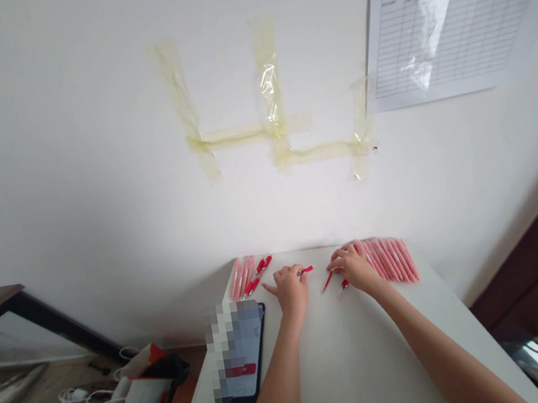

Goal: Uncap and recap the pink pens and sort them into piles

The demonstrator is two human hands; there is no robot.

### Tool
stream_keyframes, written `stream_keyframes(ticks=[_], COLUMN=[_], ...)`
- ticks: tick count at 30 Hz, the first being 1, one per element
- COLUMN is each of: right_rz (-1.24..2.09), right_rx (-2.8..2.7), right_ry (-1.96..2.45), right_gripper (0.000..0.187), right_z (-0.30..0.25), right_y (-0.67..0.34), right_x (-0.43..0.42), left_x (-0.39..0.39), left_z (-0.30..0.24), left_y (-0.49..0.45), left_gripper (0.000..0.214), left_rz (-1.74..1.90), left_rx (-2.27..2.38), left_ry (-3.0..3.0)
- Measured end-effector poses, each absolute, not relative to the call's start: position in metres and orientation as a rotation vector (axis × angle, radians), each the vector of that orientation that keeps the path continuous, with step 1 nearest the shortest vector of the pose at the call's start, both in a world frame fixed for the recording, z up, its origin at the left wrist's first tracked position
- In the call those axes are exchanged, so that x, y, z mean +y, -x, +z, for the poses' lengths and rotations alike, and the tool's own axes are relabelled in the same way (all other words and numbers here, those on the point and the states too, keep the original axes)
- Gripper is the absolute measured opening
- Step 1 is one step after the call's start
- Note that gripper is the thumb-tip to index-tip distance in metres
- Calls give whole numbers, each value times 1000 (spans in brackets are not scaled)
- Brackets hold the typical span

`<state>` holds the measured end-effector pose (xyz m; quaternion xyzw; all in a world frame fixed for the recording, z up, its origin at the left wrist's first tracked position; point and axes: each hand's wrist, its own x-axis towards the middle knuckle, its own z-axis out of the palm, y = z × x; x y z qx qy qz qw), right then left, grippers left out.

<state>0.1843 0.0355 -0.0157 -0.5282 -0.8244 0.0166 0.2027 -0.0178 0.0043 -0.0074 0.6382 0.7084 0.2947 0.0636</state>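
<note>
My left hand (292, 290) is over the back of the white table, its thumb and fingers closed on a short red pen part (307, 270) that points right. To its right, my right hand (354, 267) has its fingertips pinched at the upper end of a thin red pen refill (328, 281), which slants down toward the tabletop. Another red pen piece (344, 283) with a clear end lies partly under my right hand. Beside my left hand are red pens or pen parts (252, 288) with silvery tips, and more red pieces (263, 264) farther back.
Several pink, wrapped-looking pens (393, 260) lie in a row at the table's back right, and a few more (242, 277) at the back left. A phone (245, 353) rests at the left edge of the table (356, 377). Bags (141, 399) stand on the floor, left.
</note>
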Motion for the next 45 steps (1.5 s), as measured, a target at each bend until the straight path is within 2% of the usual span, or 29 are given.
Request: stream_keyframes(ticks=[12, 24, 45], right_rz=[163, 444, 608], right_rx=[-2170, -2002, -1897], right_ry=[1497, 1516, 1499], right_gripper=[25, 27, 24], right_z=[-12, -15, -18], right_y=[-184, -156, -149], right_x=[35, 31, 28], left_x=[4, -3, -2], left_z=[-6, 3, 2], left_y=[17, 14, 16], left_gripper=[17, 18, 30], left_rz=[935, 987, 1118], left_rx=[2100, 2021, 1958], left_ry=[-1995, -2339, -2505])
